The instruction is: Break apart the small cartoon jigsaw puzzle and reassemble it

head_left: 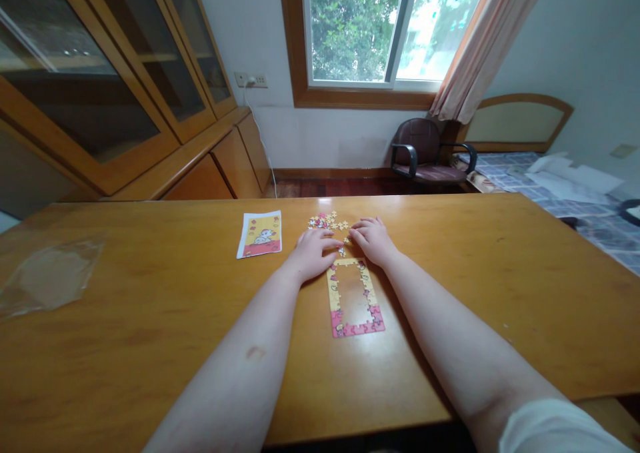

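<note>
A frame of joined jigsaw puzzle pieces (377, 318), yellow above and pink along the bottom, lies on the table with its middle unfilled. Beyond it is a pile of loose puzzle pieces (320, 222). My left hand (314, 252) rests low over the table between frame and pile, fingers stretched toward a small loose piece (341, 252). Opposite it, my right hand (374, 240) has its fingers apart, with the fingertips beside another loose yellow piece (347, 240). Neither hand visibly lifts a piece. Some fingertips are too small to make out exactly.
A picture card (263, 234) with a white duck-like figure lies left of the pile. On the wooden table (165, 293), a clear plastic bag (50, 276) is at far left. Past the table stand a chair (423, 150), a glass-door cabinet (165, 60) and a bed (530, 166).
</note>
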The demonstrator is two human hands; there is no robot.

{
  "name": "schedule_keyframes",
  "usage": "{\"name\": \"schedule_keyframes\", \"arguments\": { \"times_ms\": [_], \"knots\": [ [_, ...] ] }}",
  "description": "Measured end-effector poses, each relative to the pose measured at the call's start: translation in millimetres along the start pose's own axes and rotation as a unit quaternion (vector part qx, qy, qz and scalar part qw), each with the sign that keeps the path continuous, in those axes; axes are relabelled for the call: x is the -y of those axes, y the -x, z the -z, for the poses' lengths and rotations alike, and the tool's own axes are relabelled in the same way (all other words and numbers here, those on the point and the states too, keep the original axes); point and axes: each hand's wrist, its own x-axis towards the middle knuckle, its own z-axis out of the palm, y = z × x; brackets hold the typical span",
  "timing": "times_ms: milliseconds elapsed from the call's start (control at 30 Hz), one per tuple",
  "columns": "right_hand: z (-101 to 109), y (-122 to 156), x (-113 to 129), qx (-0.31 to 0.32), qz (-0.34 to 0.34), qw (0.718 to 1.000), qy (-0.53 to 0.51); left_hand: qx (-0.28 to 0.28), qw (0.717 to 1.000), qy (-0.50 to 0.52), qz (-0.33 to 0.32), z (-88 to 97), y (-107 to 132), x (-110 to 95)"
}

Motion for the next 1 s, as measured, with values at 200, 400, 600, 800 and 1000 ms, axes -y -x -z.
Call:
{"name": "schedule_keyframes", "arguments": {
  "times_ms": [200, 400, 600, 800, 1000],
  "knots": [
    [0.1, -0.9, -3.3, -0.015, -0.009, 1.0, -0.025, 0.029, 0.999, -0.01, -0.015, -2.3, 0.3, 1.2],
    [0.2, 0.3, -1.3, 0.037, 0.068, 0.995, -0.062, -0.008, 1.0, 0.003, -0.009, -2.7, -1.7, 4.1],
    [0.6, 2.0, -1.1, 0.098, 0.021, 0.995, 0.002, 0.048, 0.999, 0.001, -0.01, -0.1, 1.4, -0.8],
    [2.8, -0.5, -10.8, -0.011, -0.026, 0.998, -0.05, 0.011, 1.0, -0.007, -0.002, 3.6, -0.9, -0.6],
    [2.6, -3.3, -30.2, -0.138, -0.163, 0.963, -0.167, 0.001, 1.0, 0.01, -0.017, 2.3, -3.2, 1.6]
  ]
}}
